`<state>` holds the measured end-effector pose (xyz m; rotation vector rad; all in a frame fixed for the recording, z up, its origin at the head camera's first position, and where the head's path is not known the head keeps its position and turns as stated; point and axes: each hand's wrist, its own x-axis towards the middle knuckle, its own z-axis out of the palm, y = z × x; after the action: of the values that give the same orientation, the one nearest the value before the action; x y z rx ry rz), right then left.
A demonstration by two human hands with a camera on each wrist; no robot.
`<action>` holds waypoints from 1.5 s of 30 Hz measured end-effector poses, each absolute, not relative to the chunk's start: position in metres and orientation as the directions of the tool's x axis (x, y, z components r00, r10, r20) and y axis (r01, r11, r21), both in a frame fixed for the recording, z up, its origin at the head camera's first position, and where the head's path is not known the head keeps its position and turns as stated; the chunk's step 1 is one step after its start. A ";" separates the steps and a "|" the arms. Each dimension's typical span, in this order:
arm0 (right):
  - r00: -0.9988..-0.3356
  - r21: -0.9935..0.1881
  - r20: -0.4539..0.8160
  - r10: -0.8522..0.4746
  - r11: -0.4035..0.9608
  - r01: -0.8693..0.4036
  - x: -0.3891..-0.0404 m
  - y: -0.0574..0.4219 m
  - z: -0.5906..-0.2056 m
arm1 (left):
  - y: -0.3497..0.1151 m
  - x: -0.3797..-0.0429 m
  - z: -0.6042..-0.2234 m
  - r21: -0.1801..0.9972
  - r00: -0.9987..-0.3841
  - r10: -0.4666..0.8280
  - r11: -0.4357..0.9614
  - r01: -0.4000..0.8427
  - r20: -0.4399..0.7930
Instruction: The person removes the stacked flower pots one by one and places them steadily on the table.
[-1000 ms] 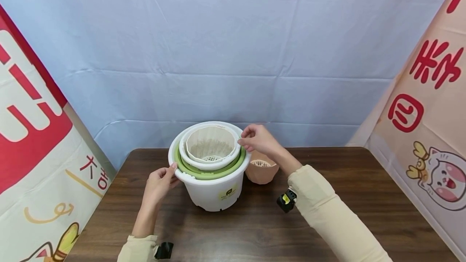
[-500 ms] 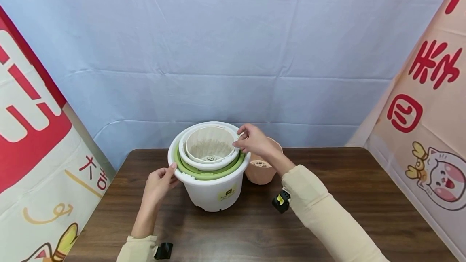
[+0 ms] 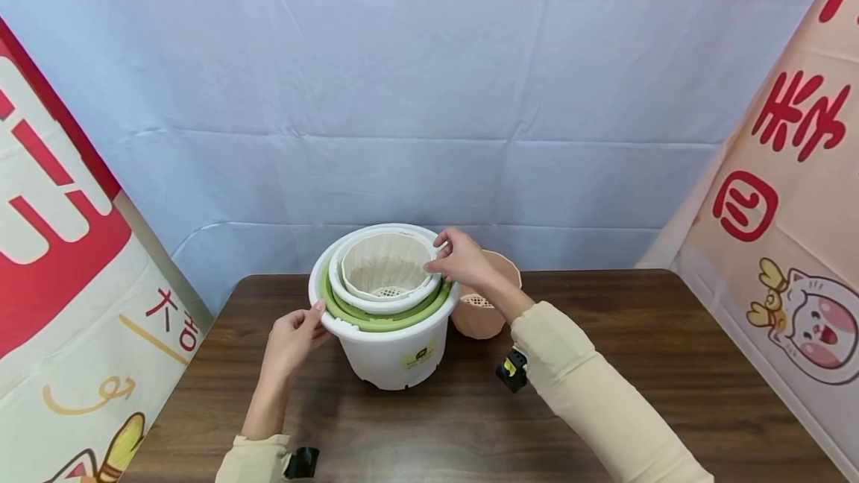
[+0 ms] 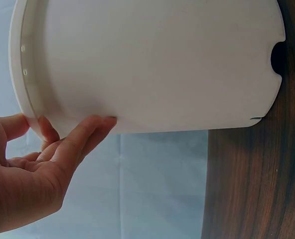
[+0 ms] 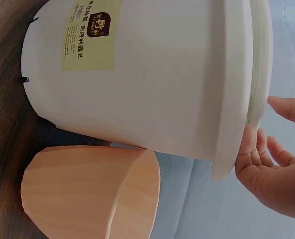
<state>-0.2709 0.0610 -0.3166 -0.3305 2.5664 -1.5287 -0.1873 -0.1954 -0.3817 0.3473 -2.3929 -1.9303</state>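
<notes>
Left hand (image 3: 293,335) pinches, at 8 o'clock, the rim of a large white round plastic pot (image 3: 392,358) on the brown wood-grain counter (image 3: 644,319), smaller green, white and cream round plastic pots (image 3: 385,270) nested inside; right hand (image 3: 464,259) half-curled at inner rims near 2 o'clock, grip undeterminable; faceted peach plastic pot (image 3: 478,325) at 3 o'clock.

Rocking long, plain cream sleeves (image 3: 597,401), kinda rumpled on the right. Sporting a black left wrist unit (image 3: 302,462) and a black right wrist unit (image 3: 514,379) with a bright yellow patch (image 3: 510,367).
</notes>
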 end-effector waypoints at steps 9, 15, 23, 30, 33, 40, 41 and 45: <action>-0.979 -0.827 -0.004 -0.202 0.551 -0.110 -0.271 0.055 -0.318 | -0.196 -0.188 -0.383 0.971 -0.973 -0.204 0.187 -0.147 -0.108; -0.990 -0.781 0.004 -0.139 0.618 -0.090 -0.270 0.048 -0.319 | -0.196 -0.188 -0.383 0.972 -0.973 -0.201 0.182 -0.146 -0.109; -0.994 -0.755 0.025 -0.104 0.650 -0.087 -0.269 0.042 -0.321 | -0.196 -0.187 -0.383 0.974 -0.975 -0.198 0.179 -0.140 -0.103; -0.994 -0.734 0.050 -0.095 0.671 -0.101 -0.267 0.039 -0.323 | -0.197 -0.187 -0.383 0.973 -0.974 -0.200 0.182 -0.141 -0.103; -0.994 -0.722 0.055 -0.090 0.685 -0.102 -0.267 0.038 -0.324 | -0.197 -0.187 -0.383 0.973 -0.974 -0.200 0.182 -0.142 -0.105; -0.995 -0.699 0.064 -0.072 0.709 -0.096 -0.267 0.037 -0.323 | -0.196 -0.187 -0.383 0.974 -0.975 -0.200 0.182 -0.137 -0.100; -0.995 -0.695 0.067 -0.069 0.713 -0.096 -0.267 0.036 -0.323 | -0.196 -0.187 -0.383 0.974 -0.975 -0.198 0.181 -0.136 -0.099; -0.995 -0.686 0.072 -0.063 0.721 -0.095 -0.266 0.036 -0.323 | -0.196 -0.188 -0.383 0.976 -0.977 -0.194 0.175 -0.128 -0.093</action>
<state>-0.2662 0.0360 -0.3234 -0.1362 2.9540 -1.1820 -0.1877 -0.1964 -0.3829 0.3246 -2.3674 -1.9585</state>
